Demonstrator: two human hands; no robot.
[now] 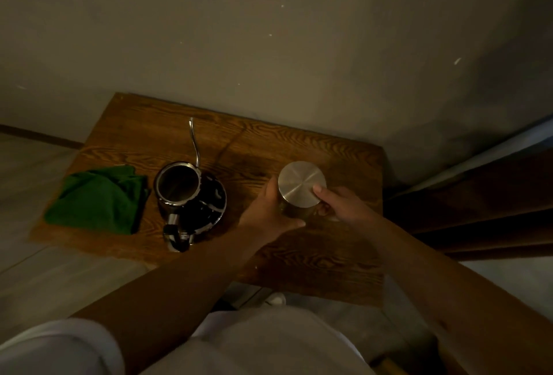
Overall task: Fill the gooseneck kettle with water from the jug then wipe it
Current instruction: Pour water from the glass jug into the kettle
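Note:
The jug (301,184) stands right of centre on the wooden table (314,255), and its round metal lid faces the camera. My left hand (270,210) is wrapped around the jug's left side. My right hand (336,204) grips its right side, with the thumb on the lid's edge. To the left stands the dark gooseneck kettle (187,198), lidless, its open mouth up, its thin spout pointing to the wall and its handle toward me. A folded green cloth (98,198) lies at the table's left end.
The table stands against a plain wall (269,45). A dark wooden piece of furniture (478,210) adjoins the table's right edge. Pale floor (45,270) lies to the left, and my white clothing (254,344) fills the bottom of the view.

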